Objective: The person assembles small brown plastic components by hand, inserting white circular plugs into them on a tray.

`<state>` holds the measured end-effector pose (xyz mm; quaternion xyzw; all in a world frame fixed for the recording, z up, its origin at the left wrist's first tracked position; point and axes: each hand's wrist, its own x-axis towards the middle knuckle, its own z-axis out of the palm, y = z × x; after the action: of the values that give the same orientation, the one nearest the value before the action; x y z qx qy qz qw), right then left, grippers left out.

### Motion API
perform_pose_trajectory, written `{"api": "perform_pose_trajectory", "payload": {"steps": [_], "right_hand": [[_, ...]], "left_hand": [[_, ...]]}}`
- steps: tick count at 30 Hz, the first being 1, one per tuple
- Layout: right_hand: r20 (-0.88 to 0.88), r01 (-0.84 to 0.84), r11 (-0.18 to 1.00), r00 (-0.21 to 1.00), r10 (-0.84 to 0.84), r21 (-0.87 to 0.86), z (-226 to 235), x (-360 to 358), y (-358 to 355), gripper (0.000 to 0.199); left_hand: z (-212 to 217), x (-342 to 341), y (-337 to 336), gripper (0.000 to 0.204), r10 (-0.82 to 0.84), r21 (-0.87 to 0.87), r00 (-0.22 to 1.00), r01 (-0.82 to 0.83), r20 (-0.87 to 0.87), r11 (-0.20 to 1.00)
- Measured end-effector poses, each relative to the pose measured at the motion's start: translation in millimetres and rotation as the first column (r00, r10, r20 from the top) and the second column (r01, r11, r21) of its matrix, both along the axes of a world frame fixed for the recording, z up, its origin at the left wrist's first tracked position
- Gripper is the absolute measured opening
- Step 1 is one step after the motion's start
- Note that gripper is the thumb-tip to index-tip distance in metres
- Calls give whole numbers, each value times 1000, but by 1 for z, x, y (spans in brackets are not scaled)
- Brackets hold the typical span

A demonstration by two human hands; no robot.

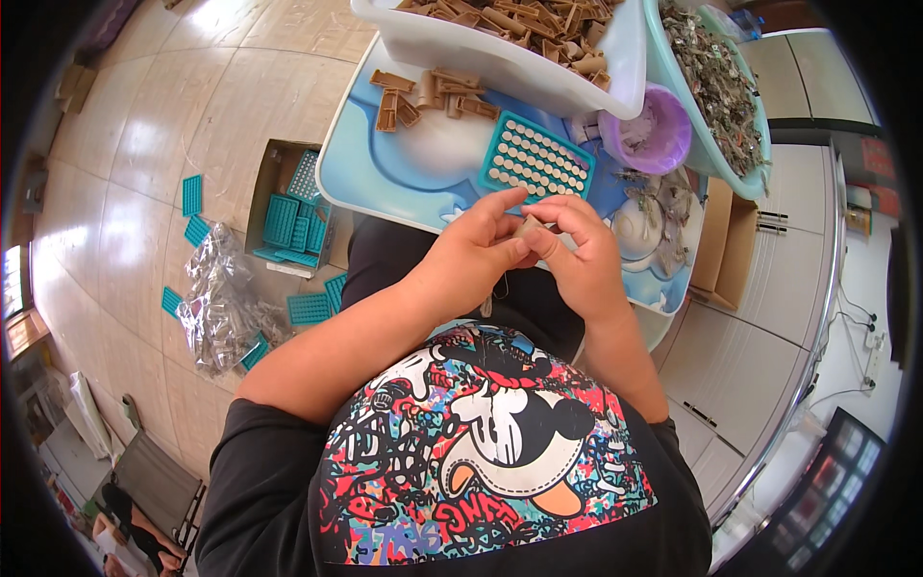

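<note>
My left hand (478, 238) and my right hand (580, 252) meet over the near edge of the blue tabletop (361, 159). Between their pinched fingertips is a small beige piece (527, 227), mostly covered by the fingers, so its exact kind cannot be told. A thin pale cord or wire (488, 306) hangs below the hands. Just beyond my fingers lies a teal tray (489, 163) with rows of small white round pieces. To its upper left, several brown plastic parts (426, 91) are heaped loosely on the tabletop.
A white bin (500, 56) of brown parts stands at the back. Right of it are a purple bucket (673, 120) and a teal basin (748, 159) of greyish parts. A cardboard box (255, 226) with teal trays and a clear plastic bag (216, 317) sit on the floor at left.
</note>
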<state>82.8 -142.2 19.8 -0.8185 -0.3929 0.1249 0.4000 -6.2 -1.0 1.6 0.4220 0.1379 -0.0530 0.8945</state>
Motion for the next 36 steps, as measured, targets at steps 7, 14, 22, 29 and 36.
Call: {"api": "perform_pose_trajectory", "payload": {"steps": [7, 14, 22, 29, 36], "right_hand": [[-779, 318, 922, 626, -29, 221, 2, 1, -7, 22], [-749, 400, 837, 662, 18, 374, -3, -11, -9, 30], [-651, 383, 763, 757, 65, 521, -8, -20, -2, 28], [3, 200, 967, 979, -203, 157, 5, 23, -6, 17], [607, 367, 889, 783, -136, -275, 14, 126, -19, 10]], "left_hand": [[15, 2, 34, 45, -299, -121, 929, 278, -217, 953], [12, -5, 13, 26, -98, 350, 995, 97, -14, 932], [18, -5, 13, 16, -123, 685, 989, 35, 80, 727], [7, 4, 20, 37, -206, -66, 973, 200, -108, 978], [-3, 13, 22, 40, -176, -265, 970, 127, -170, 956]]}}
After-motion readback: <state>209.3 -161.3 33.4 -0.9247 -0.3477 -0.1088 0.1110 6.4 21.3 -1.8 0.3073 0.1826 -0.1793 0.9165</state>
